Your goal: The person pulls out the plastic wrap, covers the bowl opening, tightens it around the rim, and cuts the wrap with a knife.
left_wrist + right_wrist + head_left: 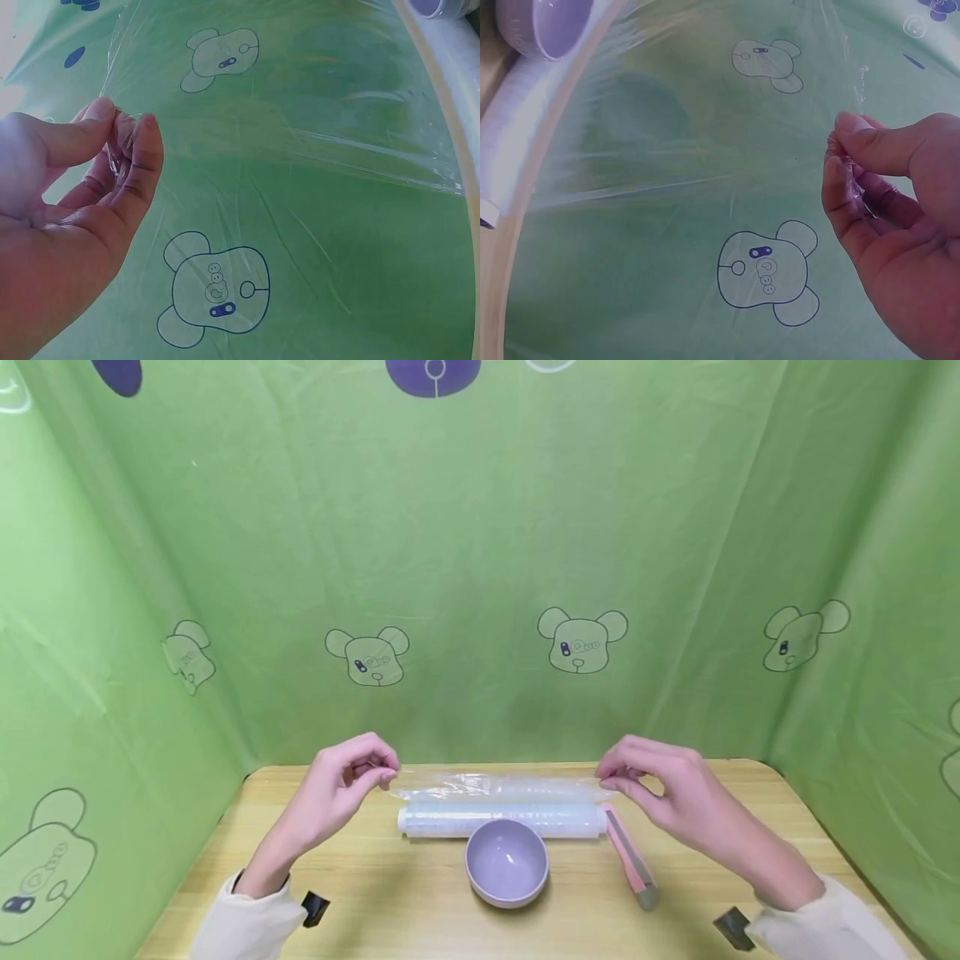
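A sheet of clear plastic wrap [480,785] stretches between both hands above the back of the table, drawn off a long roll of plastic wrap [442,820]. My left hand [341,789] pinches one corner between thumb and fingers; in the left wrist view the film bunches at those fingertips [150,127]. The opposite corner is pinched by my right hand [667,781], with crumpled film showing between its fingers in the right wrist view. Just in front of the roll sits a lilac bowl [507,862], its inside bare. A pink and grey box cutter [632,857] lies at the roll's right end.
The wooden table [397,902] ends close behind the hands at a green curtain [480,543] printed with bear heads, which also encloses both sides. Black pieces [315,909] show beside each sleeve cuff.
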The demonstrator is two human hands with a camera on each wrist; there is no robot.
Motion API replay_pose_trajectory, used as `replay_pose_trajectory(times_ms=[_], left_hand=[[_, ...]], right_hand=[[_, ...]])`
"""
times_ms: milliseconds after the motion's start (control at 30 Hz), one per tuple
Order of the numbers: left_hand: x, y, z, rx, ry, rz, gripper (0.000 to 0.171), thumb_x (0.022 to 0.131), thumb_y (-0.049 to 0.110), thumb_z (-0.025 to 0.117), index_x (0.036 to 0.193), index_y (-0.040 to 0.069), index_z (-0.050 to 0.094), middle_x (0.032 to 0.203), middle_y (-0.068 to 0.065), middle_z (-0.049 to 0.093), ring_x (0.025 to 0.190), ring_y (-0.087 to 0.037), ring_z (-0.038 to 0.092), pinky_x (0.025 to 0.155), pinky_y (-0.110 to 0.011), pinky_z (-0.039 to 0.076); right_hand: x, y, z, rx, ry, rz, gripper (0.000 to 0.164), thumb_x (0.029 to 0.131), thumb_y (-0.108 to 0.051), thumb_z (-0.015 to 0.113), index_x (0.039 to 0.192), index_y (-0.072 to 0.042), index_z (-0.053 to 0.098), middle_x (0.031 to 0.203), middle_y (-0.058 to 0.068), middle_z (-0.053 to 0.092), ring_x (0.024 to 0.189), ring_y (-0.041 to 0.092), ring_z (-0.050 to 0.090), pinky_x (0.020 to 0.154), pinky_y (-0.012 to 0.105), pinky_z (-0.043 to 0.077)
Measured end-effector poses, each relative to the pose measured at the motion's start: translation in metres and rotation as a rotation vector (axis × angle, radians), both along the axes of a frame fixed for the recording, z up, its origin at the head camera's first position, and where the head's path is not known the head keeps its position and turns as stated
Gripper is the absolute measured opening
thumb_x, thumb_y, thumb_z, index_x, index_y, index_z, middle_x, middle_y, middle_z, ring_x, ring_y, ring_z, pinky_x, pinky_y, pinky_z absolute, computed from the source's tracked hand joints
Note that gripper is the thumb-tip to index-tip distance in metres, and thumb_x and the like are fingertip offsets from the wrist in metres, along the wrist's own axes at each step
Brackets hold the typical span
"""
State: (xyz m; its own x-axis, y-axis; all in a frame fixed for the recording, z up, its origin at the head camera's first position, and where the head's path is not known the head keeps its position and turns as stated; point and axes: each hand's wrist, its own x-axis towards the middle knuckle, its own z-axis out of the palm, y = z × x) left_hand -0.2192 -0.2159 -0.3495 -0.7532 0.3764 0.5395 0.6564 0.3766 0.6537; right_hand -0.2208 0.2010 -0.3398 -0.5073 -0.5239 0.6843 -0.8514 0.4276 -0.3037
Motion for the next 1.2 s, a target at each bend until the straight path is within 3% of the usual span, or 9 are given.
replay_pose_trajectory(times_ms=[333, 467, 667, 767, 900, 1200], left_hand=[[0.02, 0.002, -0.007, -0.004, 0.053, -0.088, 0.028, 0.093, -0.009, 0.067, 0.097, 0.018, 0.066, 0.095, 0.002, 0.066, 0.078, -0.018, 0.063, 0.065, -0.025, 0.058], [0.028, 0.001, -0.009, -0.023, 0.055, -0.102, 0.028, 0.093, -0.007, 0.068, 0.097, 0.02, 0.065, 0.094, 0.003, 0.065, 0.078, -0.016, 0.062, 0.063, -0.025, 0.056], [0.036, -0.004, -0.016, -0.047, 0.044, -0.142, 0.028, 0.093, -0.007, 0.068, 0.097, 0.021, 0.065, 0.093, 0.007, 0.065, 0.078, -0.014, 0.061, 0.063, -0.023, 0.055], [0.04, -0.007, -0.02, -0.043, 0.037, -0.18, 0.029, 0.093, -0.008, 0.067, 0.098, 0.02, 0.065, 0.094, 0.006, 0.066, 0.08, -0.015, 0.062, 0.065, -0.025, 0.057], [0.045, -0.007, -0.027, -0.043, 0.033, -0.198, 0.028, 0.093, -0.008, 0.067, 0.098, 0.02, 0.066, 0.095, 0.007, 0.066, 0.081, -0.014, 0.064, 0.067, -0.026, 0.059], [0.053, -0.007, -0.037, -0.053, 0.097, -0.237, 0.03, 0.091, -0.009, 0.068, 0.1, 0.019, 0.065, 0.096, 0.007, 0.065, 0.084, -0.01, 0.063, 0.073, -0.024, 0.059]], right_hand=[[0.021, 0.004, -0.014, 0.016, -0.013, 0.021, 0.038, 0.077, 0.01, 0.079, 0.096, -0.023, 0.072, 0.098, -0.011, 0.07, 0.086, 0.006, 0.068, 0.076, 0.013, 0.056], [0.025, 0.003, -0.021, -0.011, -0.007, 0.063, 0.036, 0.079, 0.01, 0.077, 0.097, -0.021, 0.071, 0.098, -0.01, 0.07, 0.085, 0.007, 0.067, 0.076, 0.013, 0.056], [0.032, 0.0, -0.033, -0.049, 0.072, 0.124, 0.006, 0.101, -0.02, 0.065, 0.099, -0.021, 0.07, 0.098, -0.01, 0.069, 0.093, 0.009, 0.069, 0.084, 0.014, 0.056], [0.037, -0.001, -0.036, -0.06, 0.084, 0.115, 0.018, 0.106, -0.029, 0.056, 0.099, -0.021, 0.071, 0.098, -0.011, 0.068, 0.101, 0.01, 0.068, 0.09, 0.014, 0.054], [0.042, -0.003, -0.039, -0.081, 0.108, 0.098, 0.022, 0.106, -0.03, 0.055, 0.098, -0.018, 0.071, 0.097, -0.009, 0.068, 0.106, 0.01, 0.067, 0.095, 0.016, 0.052], [0.052, -0.006, -0.048, -0.11, 0.159, 0.142, 0.022, 0.107, -0.023, 0.055, 0.097, -0.012, 0.072, 0.097, -0.002, 0.068, 0.094, 0.012, 0.064, 0.087, 0.012, 0.053]])
